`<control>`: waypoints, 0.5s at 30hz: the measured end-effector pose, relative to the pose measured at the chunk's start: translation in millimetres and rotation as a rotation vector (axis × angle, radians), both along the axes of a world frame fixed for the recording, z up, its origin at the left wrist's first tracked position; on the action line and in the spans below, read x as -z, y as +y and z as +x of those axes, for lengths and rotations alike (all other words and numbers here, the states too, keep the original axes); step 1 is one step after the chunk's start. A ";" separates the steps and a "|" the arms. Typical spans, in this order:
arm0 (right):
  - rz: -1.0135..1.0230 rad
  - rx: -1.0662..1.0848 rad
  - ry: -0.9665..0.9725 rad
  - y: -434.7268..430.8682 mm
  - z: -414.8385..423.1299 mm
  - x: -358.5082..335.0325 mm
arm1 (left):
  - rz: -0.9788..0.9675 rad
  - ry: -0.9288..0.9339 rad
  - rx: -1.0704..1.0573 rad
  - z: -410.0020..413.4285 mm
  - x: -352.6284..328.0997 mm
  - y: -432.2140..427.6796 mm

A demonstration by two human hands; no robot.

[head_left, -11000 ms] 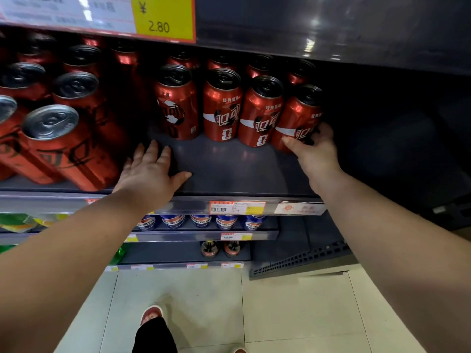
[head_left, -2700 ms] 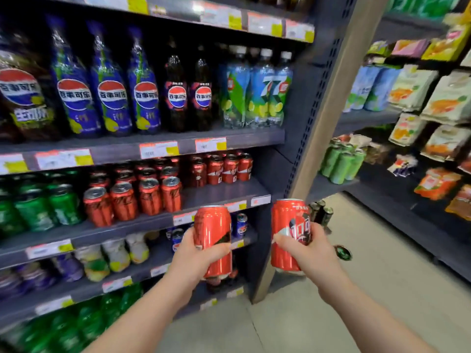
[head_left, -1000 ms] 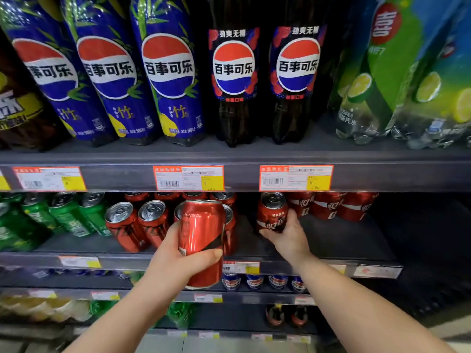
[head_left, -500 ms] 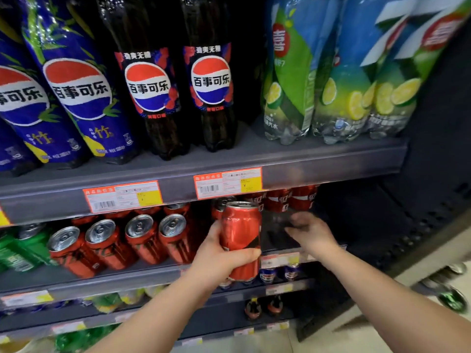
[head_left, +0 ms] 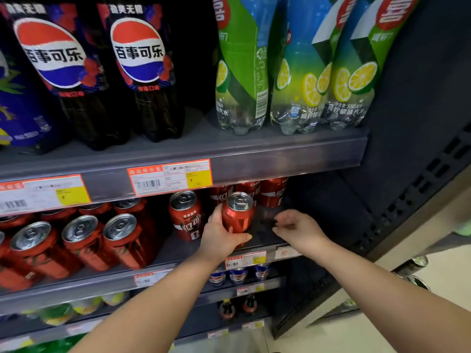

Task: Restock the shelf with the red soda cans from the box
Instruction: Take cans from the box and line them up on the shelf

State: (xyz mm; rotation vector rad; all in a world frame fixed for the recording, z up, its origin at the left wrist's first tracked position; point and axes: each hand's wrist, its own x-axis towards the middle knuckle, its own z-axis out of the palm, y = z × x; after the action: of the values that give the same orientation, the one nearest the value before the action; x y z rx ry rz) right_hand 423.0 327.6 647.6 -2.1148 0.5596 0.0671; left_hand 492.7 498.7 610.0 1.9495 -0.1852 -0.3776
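**Head view.** My left hand (head_left: 220,236) grips a red soda can (head_left: 238,212) upright near the front edge of the shelf (head_left: 102,282), toward its right end. The fingers wrap the can's lower body and hide its base, so I cannot tell whether it rests on the shelf. My right hand (head_left: 299,230) hovers just right of the can, fingers loosely curled, holding nothing. The can is a glossy metal cylinder with a silver lid. A matching can (head_left: 187,216) stands just left.
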 end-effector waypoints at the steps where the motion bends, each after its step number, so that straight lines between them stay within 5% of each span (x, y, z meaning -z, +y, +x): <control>1: -0.006 -0.014 -0.001 1.8 3.4 -0.3 | 0.006 -0.004 -0.006 0.6 2.1 -0.3; 15: 0.001 -0.405 -0.073 34.0 46.0 -24.6 | 0.244 0.112 -0.049 -16.8 -10.4 50.1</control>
State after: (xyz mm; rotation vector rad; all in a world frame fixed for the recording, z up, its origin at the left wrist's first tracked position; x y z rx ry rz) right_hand 469.1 361.5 672.2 -2.1910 0.0812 0.2170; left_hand 475.9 548.8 620.3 2.1611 -0.0190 -0.4944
